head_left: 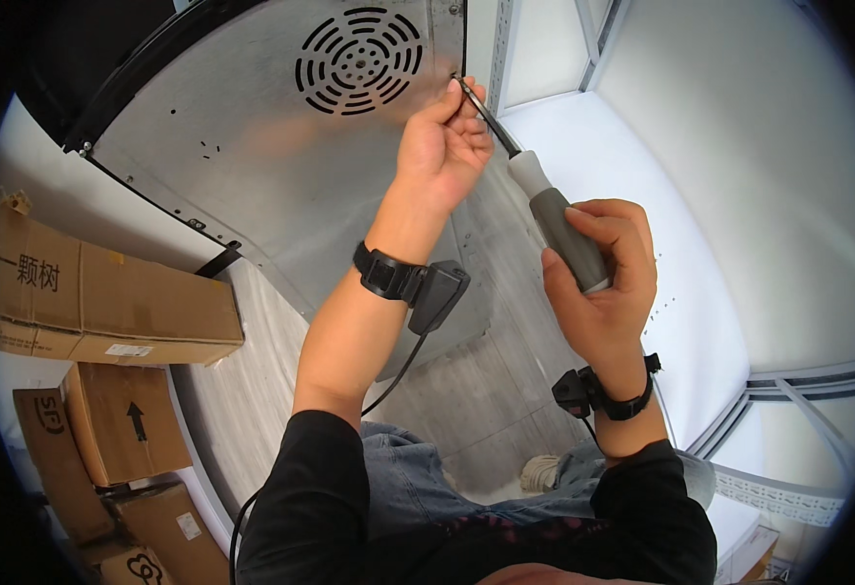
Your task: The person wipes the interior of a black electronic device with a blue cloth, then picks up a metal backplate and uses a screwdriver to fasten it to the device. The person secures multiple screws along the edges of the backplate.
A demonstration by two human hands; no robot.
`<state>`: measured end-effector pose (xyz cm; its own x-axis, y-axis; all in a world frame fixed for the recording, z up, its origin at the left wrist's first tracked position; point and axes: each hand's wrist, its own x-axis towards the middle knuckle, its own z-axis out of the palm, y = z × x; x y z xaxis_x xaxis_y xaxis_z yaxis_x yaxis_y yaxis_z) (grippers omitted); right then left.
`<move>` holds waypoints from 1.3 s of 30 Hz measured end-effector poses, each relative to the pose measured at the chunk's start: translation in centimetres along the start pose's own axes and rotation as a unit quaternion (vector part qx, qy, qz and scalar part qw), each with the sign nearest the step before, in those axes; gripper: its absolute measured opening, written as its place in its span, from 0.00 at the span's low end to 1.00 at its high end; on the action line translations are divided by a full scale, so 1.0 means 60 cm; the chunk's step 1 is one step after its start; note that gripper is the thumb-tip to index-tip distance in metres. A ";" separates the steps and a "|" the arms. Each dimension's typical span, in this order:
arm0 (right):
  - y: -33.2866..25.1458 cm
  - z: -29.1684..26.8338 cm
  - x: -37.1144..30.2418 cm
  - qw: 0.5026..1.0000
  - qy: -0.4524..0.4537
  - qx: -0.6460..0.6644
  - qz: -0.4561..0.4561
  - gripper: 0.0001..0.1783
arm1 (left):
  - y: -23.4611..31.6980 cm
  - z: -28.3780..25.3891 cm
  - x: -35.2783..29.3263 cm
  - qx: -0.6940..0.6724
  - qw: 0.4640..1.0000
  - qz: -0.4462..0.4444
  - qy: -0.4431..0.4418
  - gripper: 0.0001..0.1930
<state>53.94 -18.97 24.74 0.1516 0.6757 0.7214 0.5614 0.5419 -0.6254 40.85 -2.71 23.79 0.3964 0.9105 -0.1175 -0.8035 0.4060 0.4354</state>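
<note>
A large silver metal back panel [252, 146] of an appliance stands in front of me, with a round slotted vent [359, 49] near its top. My right hand [603, 283] grips the grey and white handle of a screwdriver [554, 219]. Its dark shaft runs up and left to the panel's right edge [458, 80]. My left hand [442, 141] pinches the shaft close to its tip, against that edge. Both wrists carry black bands with small black devices and cables.
Several brown cardboard boxes [105, 292] are stacked at the left. A white wall and a white metal frame [798, 380] stand at the right. Grey wood-look floor [466, 400] lies below, with my knees and a shoe [541, 473] over it.
</note>
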 end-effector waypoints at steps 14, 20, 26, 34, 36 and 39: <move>-0.006 0.010 0.010 0.996 0.038 -0.078 -0.011 0.19 | -0.013 0.005 -0.021 0.080 0.994 -0.004 -0.076 0.11; -0.030 0.029 -0.005 0.997 -0.003 -0.067 0.027 0.22 | 0.013 -0.016 -0.029 0.125 0.985 -0.001 -0.119 0.11; -0.032 0.025 -0.026 0.996 -0.002 -0.074 -0.048 0.29 | 0.002 -0.011 -0.026 0.119 0.990 0.037 -0.062 0.10; -0.034 0.024 -0.023 0.992 -0.006 -0.126 -0.003 0.19 | 0.007 0.005 -0.043 0.134 0.986 0.012 -0.101 0.12; -0.027 0.029 -0.021 0.994 -0.016 -0.109 0.001 0.18 | 0.010 0.005 -0.045 0.142 0.983 0.009 -0.118 0.12; -0.033 0.027 -0.025 0.994 -0.040 -0.081 0.059 0.19 | 0.012 -0.003 -0.041 0.161 0.980 0.016 -0.118 0.13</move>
<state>51.28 -20.25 24.39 0.1638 0.7707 0.6157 0.6683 0.3724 -0.6439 39.19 -4.63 24.22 0.4955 0.8636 0.0928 -0.6498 0.2976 0.6994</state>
